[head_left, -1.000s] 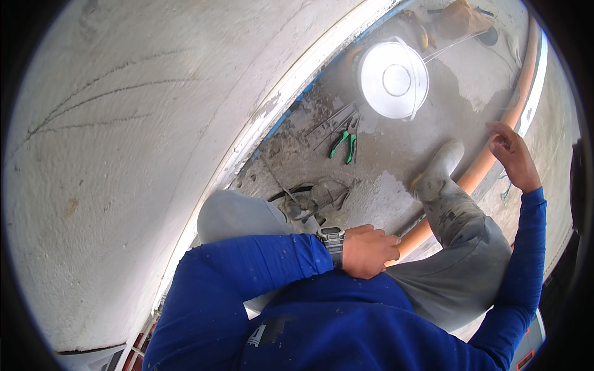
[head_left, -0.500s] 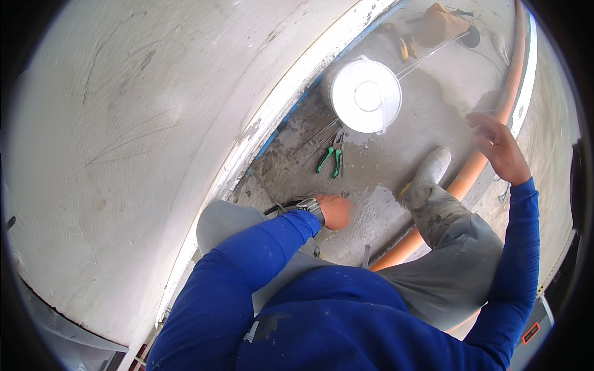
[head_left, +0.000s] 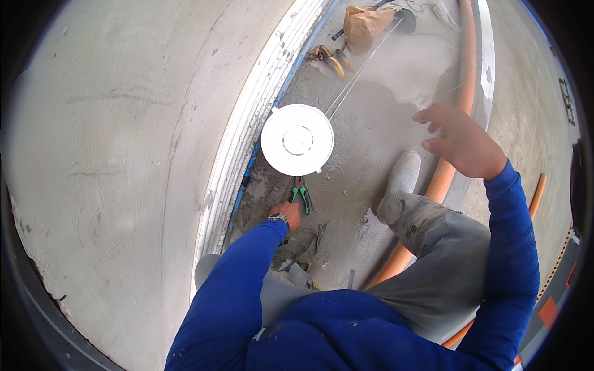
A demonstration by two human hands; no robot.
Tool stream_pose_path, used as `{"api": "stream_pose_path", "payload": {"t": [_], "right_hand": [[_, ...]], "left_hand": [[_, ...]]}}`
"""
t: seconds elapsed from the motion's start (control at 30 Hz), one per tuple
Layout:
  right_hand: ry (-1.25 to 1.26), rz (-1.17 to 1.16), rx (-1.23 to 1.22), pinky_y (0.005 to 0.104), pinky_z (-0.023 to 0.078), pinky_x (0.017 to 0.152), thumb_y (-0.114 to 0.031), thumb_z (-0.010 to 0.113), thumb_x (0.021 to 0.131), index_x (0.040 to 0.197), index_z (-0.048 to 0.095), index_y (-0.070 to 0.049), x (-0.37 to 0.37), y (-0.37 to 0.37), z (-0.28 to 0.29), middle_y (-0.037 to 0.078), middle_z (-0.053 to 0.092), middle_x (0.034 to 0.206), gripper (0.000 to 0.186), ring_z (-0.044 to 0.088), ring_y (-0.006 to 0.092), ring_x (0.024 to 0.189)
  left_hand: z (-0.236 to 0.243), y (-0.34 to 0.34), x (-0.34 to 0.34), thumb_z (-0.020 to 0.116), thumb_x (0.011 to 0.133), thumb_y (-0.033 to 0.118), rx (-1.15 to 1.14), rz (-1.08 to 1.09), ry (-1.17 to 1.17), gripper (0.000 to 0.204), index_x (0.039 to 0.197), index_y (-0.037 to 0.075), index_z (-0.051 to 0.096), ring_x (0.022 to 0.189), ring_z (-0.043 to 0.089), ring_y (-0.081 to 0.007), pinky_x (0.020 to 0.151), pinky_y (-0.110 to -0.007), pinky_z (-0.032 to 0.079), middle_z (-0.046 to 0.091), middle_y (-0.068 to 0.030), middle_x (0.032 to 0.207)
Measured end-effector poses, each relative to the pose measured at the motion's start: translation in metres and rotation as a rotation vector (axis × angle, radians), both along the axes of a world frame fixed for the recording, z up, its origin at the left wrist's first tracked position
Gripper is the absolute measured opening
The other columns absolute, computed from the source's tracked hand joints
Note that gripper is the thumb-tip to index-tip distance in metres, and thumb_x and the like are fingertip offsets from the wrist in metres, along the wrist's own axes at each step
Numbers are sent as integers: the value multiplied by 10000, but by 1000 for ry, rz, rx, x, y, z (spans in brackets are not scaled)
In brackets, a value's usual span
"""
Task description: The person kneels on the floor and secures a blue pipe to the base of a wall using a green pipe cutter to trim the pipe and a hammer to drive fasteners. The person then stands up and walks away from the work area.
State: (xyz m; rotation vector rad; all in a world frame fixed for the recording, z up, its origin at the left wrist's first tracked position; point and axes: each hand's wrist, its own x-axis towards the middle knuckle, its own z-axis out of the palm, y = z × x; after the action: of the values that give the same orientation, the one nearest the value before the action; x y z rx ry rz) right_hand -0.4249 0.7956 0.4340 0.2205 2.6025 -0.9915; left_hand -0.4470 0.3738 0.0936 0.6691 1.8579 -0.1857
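My left hand [head_left: 288, 214], with a watch on its wrist, reaches down to the wet concrete at the lower end of a pair of green-handled pliers [head_left: 301, 193]. Its back faces up and hides the fingers, so I cannot tell whether it grips a handle. The pliers lie with their jaws toward a white lidded bucket [head_left: 297, 139]. Held up over the floor and the orange pipe, my right hand [head_left: 463, 141] has bent, parted fingers and nothing in them.
Along the left runs a pale wall [head_left: 124, 136] with a white ridged edge. An orange pipe [head_left: 440, 181] crosses the floor beside my boot [head_left: 405, 173]. Beyond the bucket lie thin rods [head_left: 365, 65], a brown paper bag [head_left: 366, 28] and yellow-brown gloves [head_left: 334, 63].
My left hand has gone forward from beside my knee to the green-handled pliers. The view has shifted, so the bucket appears farther left. My right hand stays raised, its fingers more spread.
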Motion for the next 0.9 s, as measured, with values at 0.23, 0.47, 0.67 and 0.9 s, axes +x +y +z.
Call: {"api": "stream_pose_path", "payload": {"t": [0.23,0.47,0.67,0.9], "right_hand": [[-75,-42,-65,467,550,974,-250,705,958,1338,642,-7,-22,62,-48,205,688,1225,455,695,362,1068],[-301,-137,-315,478,566,930,-299,716,896,1255,700,-5,39,19,-52,209,770,1045,464,732,401,1034],[-373,-337,-783,423,583,821,-420,648,994,1122,738,5,115,-32,61,198,765,1005,453,750,301,904],[-798,-661,-1506,366,573,858,-536,554,1085,1372,609,-36,147,44,199,83,721,1267,580,721,198,1022]], "left_hand": [[89,30,19,654,918,312,175,188,86,237,974,87,697,922,713,-434,813,-542,558,739,-203,970],[307,57,33,746,895,355,298,415,-99,321,791,64,662,730,690,-342,689,-481,515,690,-169,752],[485,154,7,744,921,325,163,576,-292,288,844,60,660,766,710,-291,699,-432,528,705,-119,767],[593,240,18,731,948,224,331,399,-250,179,960,54,675,665,648,-126,624,-331,511,674,-35,737]]}}
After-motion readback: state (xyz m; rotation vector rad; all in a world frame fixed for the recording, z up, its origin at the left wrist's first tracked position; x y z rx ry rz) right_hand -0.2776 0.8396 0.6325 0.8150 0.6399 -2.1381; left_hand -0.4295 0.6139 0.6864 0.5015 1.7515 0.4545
